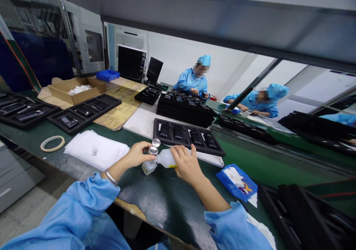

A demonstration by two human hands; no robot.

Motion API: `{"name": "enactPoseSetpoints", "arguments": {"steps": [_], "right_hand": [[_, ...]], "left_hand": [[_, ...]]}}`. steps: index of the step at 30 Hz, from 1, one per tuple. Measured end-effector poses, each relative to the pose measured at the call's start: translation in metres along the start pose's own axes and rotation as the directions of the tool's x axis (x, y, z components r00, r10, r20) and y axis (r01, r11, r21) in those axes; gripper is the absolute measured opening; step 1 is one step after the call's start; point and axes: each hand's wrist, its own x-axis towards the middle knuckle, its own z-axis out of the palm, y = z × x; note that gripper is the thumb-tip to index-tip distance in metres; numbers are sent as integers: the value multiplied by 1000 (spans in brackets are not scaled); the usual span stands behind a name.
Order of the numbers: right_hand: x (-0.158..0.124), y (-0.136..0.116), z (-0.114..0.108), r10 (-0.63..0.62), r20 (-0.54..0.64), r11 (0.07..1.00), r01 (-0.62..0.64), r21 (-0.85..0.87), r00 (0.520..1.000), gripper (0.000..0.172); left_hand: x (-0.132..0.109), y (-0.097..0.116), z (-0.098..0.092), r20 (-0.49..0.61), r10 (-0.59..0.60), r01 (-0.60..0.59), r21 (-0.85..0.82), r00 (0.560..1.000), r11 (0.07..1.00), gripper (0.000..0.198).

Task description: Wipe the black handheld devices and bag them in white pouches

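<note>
My left hand [138, 154] has its thumb and fingers closed around the metal top of a small pump dispenser bottle [149, 167], whose round metal lid [156, 143] stands flipped up. The dispenser's clear-white body tilts slightly above the green mat. In my right hand [186, 163] lies a white plastic bottle [165, 158], tipped nearly level with its neck pointing left at the dispenser. Its neck end meets or nearly meets the dispenser; exact contact I cannot tell. A yellow mark shows on its underside, and my fingers cover the rest.
White bags [96, 150] and a tape roll [52, 143] lie left. Beyond my hands sits a black foam tray [185, 146] of dark devices, backed by stacked trays [185, 113]. A blue bin [222, 176] stands right. A cardboard box [59, 92] is far left. Two co-workers sit across.
</note>
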Motion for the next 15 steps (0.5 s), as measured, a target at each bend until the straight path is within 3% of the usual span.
{"name": "enactPoseSetpoints", "arguments": {"steps": [15], "right_hand": [[-1,-2,3,36,11,997,-36,63,999,68]], "left_hand": [[1,2,-1,-13,-11,11,-21,1000,1000,38]]}}
